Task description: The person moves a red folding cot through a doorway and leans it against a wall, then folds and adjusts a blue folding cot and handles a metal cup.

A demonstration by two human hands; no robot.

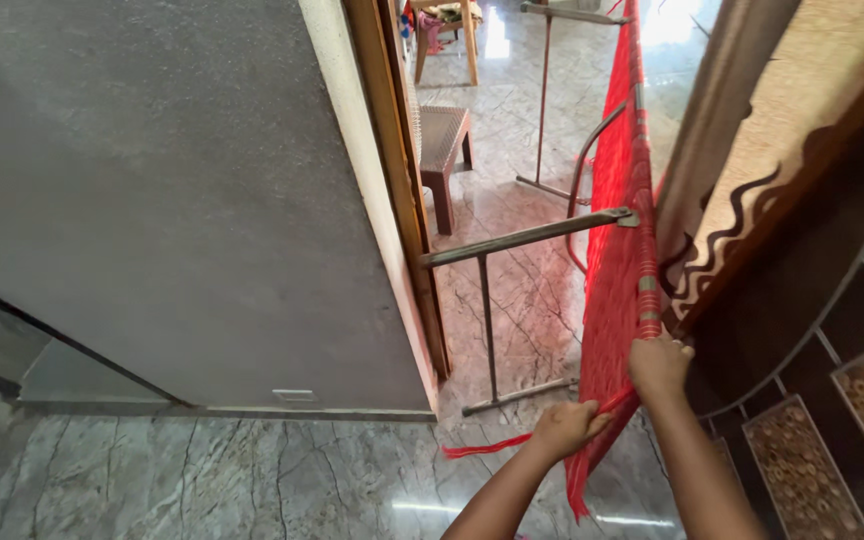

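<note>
Marble floor (252, 480); both hands (660, 365) grasp red woven cot (617, 250).

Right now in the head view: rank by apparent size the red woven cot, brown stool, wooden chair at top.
1. red woven cot, tipped on its side, both hands on its near end: left hand, right hand.
2. brown stool.
3. wooden chair, farthest off and cropped, so true size unsure.

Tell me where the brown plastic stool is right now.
In the head view, the brown plastic stool stands on the marble floor beyond the doorway, upper centre, just right of the wooden door frame and left of the red woven cot.
</note>
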